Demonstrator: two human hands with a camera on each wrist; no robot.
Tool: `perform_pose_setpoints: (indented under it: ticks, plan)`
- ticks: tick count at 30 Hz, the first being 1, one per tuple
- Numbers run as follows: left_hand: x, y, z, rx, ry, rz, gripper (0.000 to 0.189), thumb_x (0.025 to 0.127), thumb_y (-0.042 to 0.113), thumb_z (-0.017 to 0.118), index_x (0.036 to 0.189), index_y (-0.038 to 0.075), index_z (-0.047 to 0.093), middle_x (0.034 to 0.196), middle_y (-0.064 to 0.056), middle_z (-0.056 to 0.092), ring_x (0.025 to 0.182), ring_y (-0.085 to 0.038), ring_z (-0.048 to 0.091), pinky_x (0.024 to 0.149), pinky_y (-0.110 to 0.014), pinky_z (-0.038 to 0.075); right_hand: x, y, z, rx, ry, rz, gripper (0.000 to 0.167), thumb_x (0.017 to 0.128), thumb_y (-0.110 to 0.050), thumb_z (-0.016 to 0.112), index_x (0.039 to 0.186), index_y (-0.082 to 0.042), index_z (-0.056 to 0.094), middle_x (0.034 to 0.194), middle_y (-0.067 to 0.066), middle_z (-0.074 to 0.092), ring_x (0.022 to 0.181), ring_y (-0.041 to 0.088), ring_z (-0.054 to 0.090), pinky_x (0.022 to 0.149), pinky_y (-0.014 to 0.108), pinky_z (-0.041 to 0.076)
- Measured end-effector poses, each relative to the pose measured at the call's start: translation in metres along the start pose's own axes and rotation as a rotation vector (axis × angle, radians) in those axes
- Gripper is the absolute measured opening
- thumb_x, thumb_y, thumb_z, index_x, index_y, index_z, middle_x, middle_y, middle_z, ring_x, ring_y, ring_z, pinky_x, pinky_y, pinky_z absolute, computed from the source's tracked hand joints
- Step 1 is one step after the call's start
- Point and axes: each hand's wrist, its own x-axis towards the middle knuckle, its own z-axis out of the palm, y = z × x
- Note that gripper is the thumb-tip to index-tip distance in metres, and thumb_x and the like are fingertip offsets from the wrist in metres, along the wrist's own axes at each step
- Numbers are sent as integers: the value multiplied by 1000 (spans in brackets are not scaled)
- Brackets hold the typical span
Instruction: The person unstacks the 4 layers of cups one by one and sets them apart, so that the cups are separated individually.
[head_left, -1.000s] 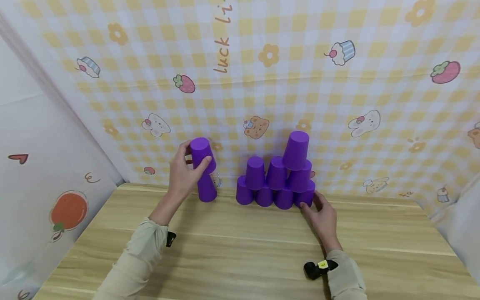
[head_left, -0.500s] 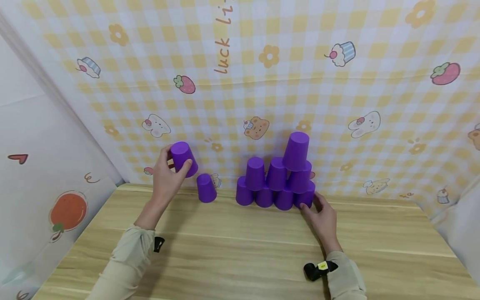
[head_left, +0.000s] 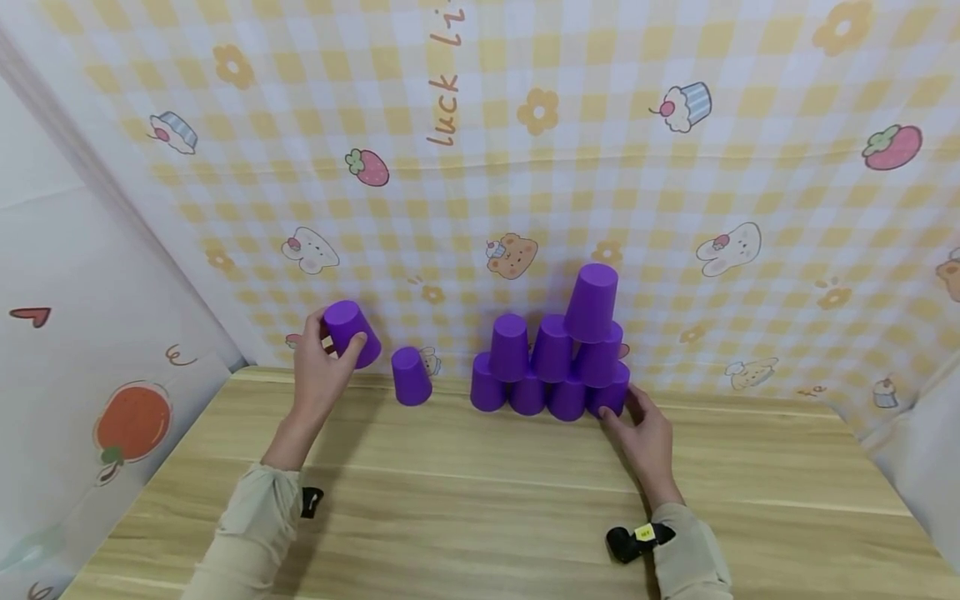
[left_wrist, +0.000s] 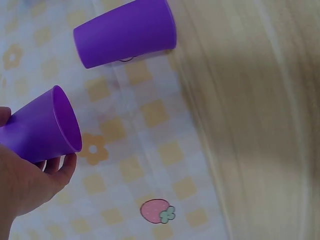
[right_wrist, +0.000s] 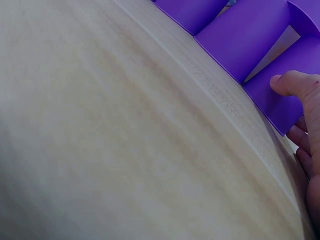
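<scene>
In the head view my left hand (head_left: pixel 315 379) grips an upside-down purple cup (head_left: pixel 354 335), raised and slightly tilted, apart from everything else. The left wrist view shows that cup's open rim (left_wrist: pixel 68 120) with fingers beneath it. Just right of it, a lone purple cup (head_left: pixel 412 379) stands mouth down on the table. Farther right rises a stack of purple cups: a bottom row of several, three above, and one top cup (head_left: pixel 592 302) on the right side. My right hand (head_left: pixel 647 442) holds the bottom row's rightmost cup (head_left: pixel 611 393) between thumb and fingers; the right wrist view shows the thumb against its side.
The wooden table (head_left: pixel 480 508) meets a yellow checked cloth backdrop (head_left: pixel 465 200) close behind the cups. A white cloth (head_left: pixel 60 250) with printed pictures hangs at the left. A gap of bare table separates the lone cup from the stack.
My left hand has lifted its cup off the lone standing cup and carried it left and somewhat down. The right hand and the stack have stayed in place.
</scene>
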Motion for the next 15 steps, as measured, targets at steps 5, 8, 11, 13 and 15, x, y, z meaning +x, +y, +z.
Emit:
perform_pose_setpoints:
  ticks: [5, 8, 11, 13, 15]
  plan:
    - [-4, -12, 2, 21, -8, -36, 53, 83, 9, 65, 128, -6, 41, 119, -24, 54, 107, -38, 53, 86, -51, 48, 0, -1, 0, 0, 4, -3, 56, 80, -14, 74, 129, -1, 51, 123, 21, 56, 116, 32, 52, 98, 38, 41]
    - [-7, -18, 4, 7, -21, -52, 53, 84, 8, 65, 129, -6, 40, 118, -24, 53, 107, -37, 53, 86, -50, 48, 0, 0, 0, 3, 5, -8, 55, 80, -12, 74, 129, 0, 51, 122, 22, 56, 115, 33, 52, 98, 39, 42]
    - [-9, -22, 6, -12, -18, -66, 54, 84, 9, 65, 129, -5, 40, 118, -23, 53, 106, -36, 53, 86, -50, 48, 0, 1, 0, 6, 4, -12, 55, 80, -11, 73, 129, 2, 50, 121, 24, 56, 114, 35, 52, 97, 40, 42]
    - [-10, -24, 8, -18, -13, -78, 54, 83, 9, 65, 129, -4, 40, 118, -23, 53, 106, -35, 53, 86, -50, 48, 1, 1, 1, 5, 4, -14, 55, 80, -11, 73, 129, 3, 50, 121, 24, 56, 114, 35, 52, 97, 40, 42]
    - [-12, -26, 10, -20, -4, -90, 53, 83, 8, 65, 129, -4, 41, 118, -22, 54, 106, -35, 53, 86, -49, 48, 1, 1, 1, 5, 3, -15, 55, 81, -12, 73, 129, 3, 50, 121, 23, 56, 114, 34, 52, 97, 40, 42]
